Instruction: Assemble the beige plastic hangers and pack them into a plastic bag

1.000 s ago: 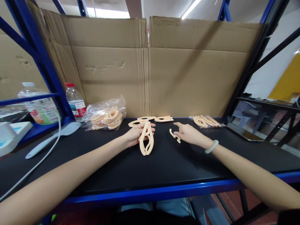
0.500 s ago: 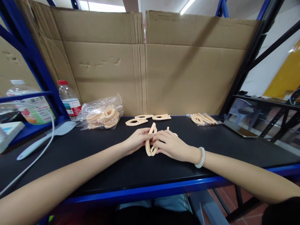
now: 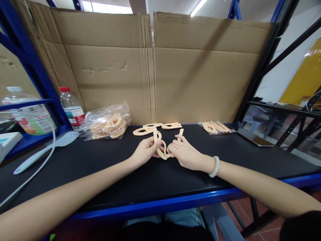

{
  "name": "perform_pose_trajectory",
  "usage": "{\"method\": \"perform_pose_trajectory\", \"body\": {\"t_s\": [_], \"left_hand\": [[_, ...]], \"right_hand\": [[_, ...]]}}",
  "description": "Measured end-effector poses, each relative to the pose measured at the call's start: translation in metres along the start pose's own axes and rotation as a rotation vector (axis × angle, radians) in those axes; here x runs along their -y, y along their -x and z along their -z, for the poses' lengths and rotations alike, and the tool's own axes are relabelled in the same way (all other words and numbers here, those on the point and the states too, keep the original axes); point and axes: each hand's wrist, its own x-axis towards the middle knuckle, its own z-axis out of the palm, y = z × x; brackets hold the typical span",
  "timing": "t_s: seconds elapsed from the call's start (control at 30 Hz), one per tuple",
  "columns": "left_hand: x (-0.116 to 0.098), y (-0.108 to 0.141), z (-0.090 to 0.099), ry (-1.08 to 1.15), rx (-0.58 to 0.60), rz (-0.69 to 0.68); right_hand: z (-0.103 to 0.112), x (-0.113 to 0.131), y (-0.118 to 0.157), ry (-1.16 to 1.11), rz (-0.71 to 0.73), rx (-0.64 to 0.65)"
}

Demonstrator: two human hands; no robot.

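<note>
A cream banana hair clip (image 3: pixel 162 155) is spread into a wide V above the black table, its joined end pointing down towards me. My left hand (image 3: pixel 144 150) pinches one curved arm of it between thumb and fingers. Closed around the other arm is my right hand (image 3: pixel 187 154), with that arm's tip sticking up past the fingers. The right fingers hide part of this arm. Just beyond my hands, several like clips (image 3: pixel 172 126) lie flat on the table near the cardboard.
A clear bag of clips (image 3: pixel 109 126) sits back left, beside a red-capped bottle (image 3: pixel 71 108) and a pale hairbrush (image 3: pixel 47 149) with a white cable across it. A smaller bagged set (image 3: pixel 215 127) and a phone-like slab (image 3: pixel 254 138) lie right. Cardboard (image 3: pixel 112 73) walls the back.
The clip has gone from nearly closed to spread wide, its two arms pulled apart. My right hand has turned and moved slightly away from my left. The view has shifted a little.
</note>
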Motion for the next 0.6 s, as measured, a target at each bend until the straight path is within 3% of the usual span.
{"method": "perform_pose_trajectory", "body": {"t_s": [0.23,0.5,0.6], "left_hand": [[0.0063,0.0005,-0.0043,0.029,-0.041,-0.018],[0.0019,-0.0004,-0.0041,0.150,-0.041,0.103],[0.0013,-0.0028,-0.0011,0.205,-0.090,0.166]], "right_hand": [[0.0014,0.0022,0.0001,-0.089,-0.034,0.004],[-0.0026,0.0005,-0.0016,-0.070,0.043,-0.078],[-0.0007,0.0002,-0.0017,-0.033,0.078,-0.114]]}}
